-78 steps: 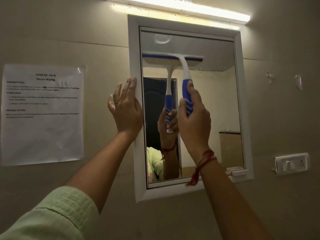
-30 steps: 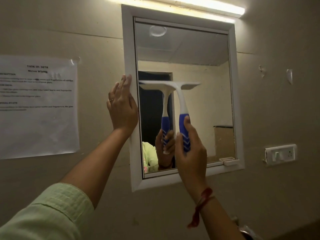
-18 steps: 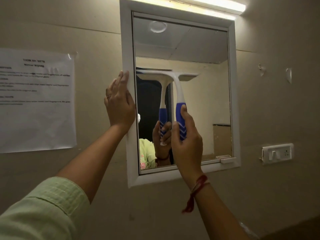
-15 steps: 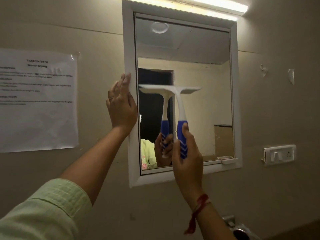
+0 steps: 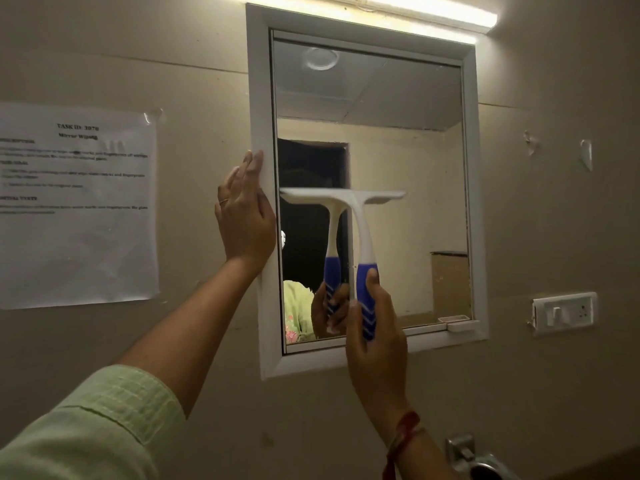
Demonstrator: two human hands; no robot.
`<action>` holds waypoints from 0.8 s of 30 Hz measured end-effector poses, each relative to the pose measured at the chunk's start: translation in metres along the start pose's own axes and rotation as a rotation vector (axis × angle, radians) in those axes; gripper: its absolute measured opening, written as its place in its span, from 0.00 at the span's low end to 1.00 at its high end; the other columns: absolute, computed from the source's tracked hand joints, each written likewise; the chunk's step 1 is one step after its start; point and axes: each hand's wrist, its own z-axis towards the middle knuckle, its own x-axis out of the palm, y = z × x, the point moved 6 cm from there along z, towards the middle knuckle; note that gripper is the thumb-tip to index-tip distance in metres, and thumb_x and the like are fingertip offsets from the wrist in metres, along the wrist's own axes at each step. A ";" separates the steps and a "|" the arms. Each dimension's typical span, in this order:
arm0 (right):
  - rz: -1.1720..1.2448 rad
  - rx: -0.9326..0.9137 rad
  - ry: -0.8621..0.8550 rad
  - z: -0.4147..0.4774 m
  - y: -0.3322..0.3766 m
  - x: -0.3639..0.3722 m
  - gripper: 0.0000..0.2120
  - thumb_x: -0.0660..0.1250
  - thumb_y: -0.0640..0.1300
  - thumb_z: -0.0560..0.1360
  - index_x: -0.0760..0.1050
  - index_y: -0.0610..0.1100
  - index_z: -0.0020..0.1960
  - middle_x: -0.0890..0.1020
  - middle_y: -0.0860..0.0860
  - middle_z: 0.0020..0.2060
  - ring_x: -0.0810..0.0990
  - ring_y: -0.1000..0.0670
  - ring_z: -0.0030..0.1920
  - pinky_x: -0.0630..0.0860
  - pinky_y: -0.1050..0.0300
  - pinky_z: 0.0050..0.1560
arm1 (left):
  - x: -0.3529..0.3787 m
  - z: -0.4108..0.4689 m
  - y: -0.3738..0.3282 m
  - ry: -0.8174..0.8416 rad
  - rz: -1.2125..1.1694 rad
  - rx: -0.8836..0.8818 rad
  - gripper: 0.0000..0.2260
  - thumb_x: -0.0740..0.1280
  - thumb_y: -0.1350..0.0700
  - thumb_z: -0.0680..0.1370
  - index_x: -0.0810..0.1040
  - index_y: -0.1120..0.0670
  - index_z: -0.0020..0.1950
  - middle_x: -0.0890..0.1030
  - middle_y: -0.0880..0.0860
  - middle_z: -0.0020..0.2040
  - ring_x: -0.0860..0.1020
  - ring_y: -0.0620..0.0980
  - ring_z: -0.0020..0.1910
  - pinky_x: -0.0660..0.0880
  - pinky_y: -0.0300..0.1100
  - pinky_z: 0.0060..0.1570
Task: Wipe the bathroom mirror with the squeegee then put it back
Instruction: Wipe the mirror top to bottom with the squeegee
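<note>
1. Squeegee [image 5: 361,233]: white T-shaped head on a white neck with a blue grip, held upright. The blade lies level against the glass of the mirror [image 5: 408,161], where it meets its own reflection, toward 9 o'clock of the glass centre.
2. Right hand [image 5: 377,341]: fingers and thumb wrapped round the blue grip. The blade stands at 12 o'clock from this hand, with the bare neck between them.
3. Left hand [image 5: 244,216]: fingers straight and together, flat on the left rail of the white frame [image 5: 258,98]. It holds nothing and lies at 9 o'clock from the blade, just beside its left tip.
4. Surroundings, relative to the mirror: printed sheet [image 5: 76,209] at 9 o'clock, light strip [image 5: 415,15] at 12 o'clock, switch plate [image 5: 562,311] at 4 o'clock.
5. A red thread [image 5: 403,431] circles the right wrist.
</note>
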 end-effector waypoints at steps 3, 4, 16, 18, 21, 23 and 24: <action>0.021 0.041 0.025 -0.020 -0.004 0.001 0.19 0.56 0.53 0.75 0.57 0.65 0.65 0.77 0.48 0.54 0.79 0.53 0.45 0.81 0.56 0.40 | 0.000 0.000 -0.001 0.002 -0.001 0.007 0.19 0.55 0.61 0.79 0.66 0.56 0.70 0.71 0.56 0.69 0.67 0.56 0.69 0.65 0.53 0.67; 0.026 0.039 0.034 -0.017 -0.003 0.001 0.19 0.56 0.52 0.75 0.57 0.64 0.65 0.77 0.47 0.54 0.79 0.52 0.45 0.81 0.55 0.40 | 0.000 0.000 -0.001 -0.001 -0.001 0.006 0.19 0.55 0.62 0.79 0.66 0.56 0.70 0.70 0.55 0.69 0.67 0.56 0.69 0.64 0.52 0.67; 0.074 0.052 0.042 -0.025 -0.004 -0.002 0.20 0.56 0.55 0.75 0.57 0.69 0.64 0.76 0.52 0.51 0.79 0.56 0.42 0.80 0.61 0.37 | 0.002 0.002 0.003 -0.006 -0.003 0.012 0.19 0.55 0.61 0.79 0.66 0.56 0.71 0.71 0.55 0.69 0.68 0.55 0.68 0.66 0.49 0.66; 0.060 0.089 0.043 -0.035 -0.008 -0.003 0.21 0.55 0.57 0.73 0.56 0.69 0.64 0.77 0.49 0.49 0.78 0.56 0.39 0.78 0.64 0.34 | 0.001 0.002 0.003 -0.016 -0.005 0.011 0.19 0.55 0.61 0.79 0.66 0.56 0.70 0.71 0.55 0.68 0.69 0.56 0.67 0.66 0.50 0.65; 0.040 0.055 0.032 -0.012 -0.002 -0.004 0.21 0.54 0.57 0.75 0.57 0.63 0.67 0.77 0.49 0.49 0.78 0.55 0.40 0.77 0.64 0.35 | 0.002 0.001 0.003 -0.015 -0.007 0.017 0.19 0.55 0.61 0.79 0.66 0.55 0.70 0.71 0.55 0.68 0.68 0.55 0.67 0.66 0.50 0.66; 0.037 0.030 0.024 0.010 0.007 -0.005 0.21 0.54 0.56 0.76 0.59 0.58 0.68 0.75 0.58 0.50 0.79 0.53 0.44 0.80 0.59 0.39 | 0.002 0.001 0.004 -0.015 -0.009 0.012 0.19 0.55 0.61 0.79 0.66 0.55 0.70 0.71 0.55 0.68 0.68 0.55 0.67 0.66 0.51 0.66; 0.040 0.030 0.019 0.017 0.009 -0.006 0.22 0.55 0.56 0.76 0.59 0.56 0.69 0.74 0.62 0.50 0.79 0.53 0.46 0.81 0.58 0.41 | 0.002 0.000 0.004 -0.016 -0.011 0.010 0.19 0.55 0.61 0.79 0.66 0.55 0.70 0.71 0.55 0.68 0.68 0.55 0.67 0.67 0.51 0.66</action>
